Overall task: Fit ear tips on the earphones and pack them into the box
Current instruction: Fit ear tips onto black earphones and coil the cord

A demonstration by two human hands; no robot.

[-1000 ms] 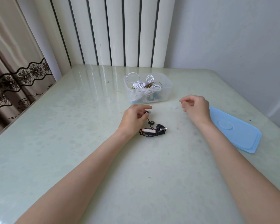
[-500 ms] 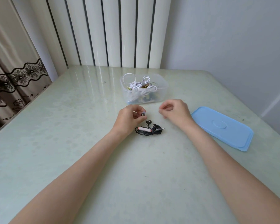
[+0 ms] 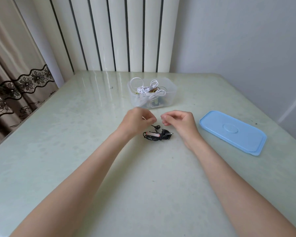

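Note:
A bundled pair of black earphones (image 3: 156, 135) with a pink remote lies on the table between my hands. One black earbud (image 3: 158, 126) sticks up from the bundle. A thin black cable runs from it into my left hand (image 3: 137, 120), whose thumb and fingers are pinched on that cable end. My right hand (image 3: 178, 121) hovers just right of the earbud with its fingertips pinched together. Anything between them is too small to see. The clear plastic box (image 3: 171, 98) stands behind my hands and holds tangled white earphones (image 3: 146, 89).
The box's blue lid (image 3: 232, 131) lies flat on the table to the right of my right hand. The pale green table (image 3: 75, 151) ends at a white ribbed wall behind. A curtain hangs at the left, beyond the table edge.
My right hand has moved left from beside the blue lid to just short of my left hand. My left hand has lifted a little with the cable end.

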